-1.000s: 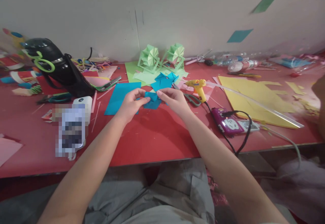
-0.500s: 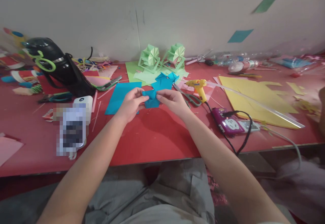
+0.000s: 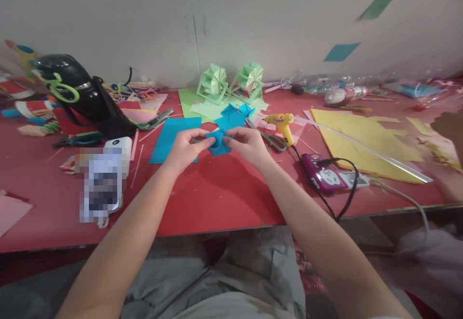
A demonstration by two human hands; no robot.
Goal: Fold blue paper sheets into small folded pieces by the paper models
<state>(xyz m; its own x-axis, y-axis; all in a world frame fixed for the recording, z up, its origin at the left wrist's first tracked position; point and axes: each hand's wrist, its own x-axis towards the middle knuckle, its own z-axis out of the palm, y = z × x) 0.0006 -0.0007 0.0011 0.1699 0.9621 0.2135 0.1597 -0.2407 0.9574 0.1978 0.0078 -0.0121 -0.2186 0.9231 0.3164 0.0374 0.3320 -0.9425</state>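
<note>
A small piece of folded blue paper (image 3: 219,149) is held above the red table between my two hands. My left hand (image 3: 186,147) pinches its left side with thumb and fingers. On the other side, my right hand (image 3: 248,145) grips the right edge the same way. Behind the hands lies another folded blue paper shape (image 3: 233,114). A flat blue sheet (image 3: 173,138) is partly covered by my left hand. Grey-handled scissors (image 3: 273,141) rest just beyond my right hand.
Two pale green paper wheels on stands (image 3: 213,82) are at the back. To the right are a yellow glue gun (image 3: 284,125), a purple power strip (image 3: 321,172) with cables and yellow sheets (image 3: 361,135). A black bottle (image 3: 87,97) and a phone (image 3: 103,184) are at left.
The blue paper between my hands has turned and shifted slightly right; its folded top now bends into a curve. Both hands still hold it.
</note>
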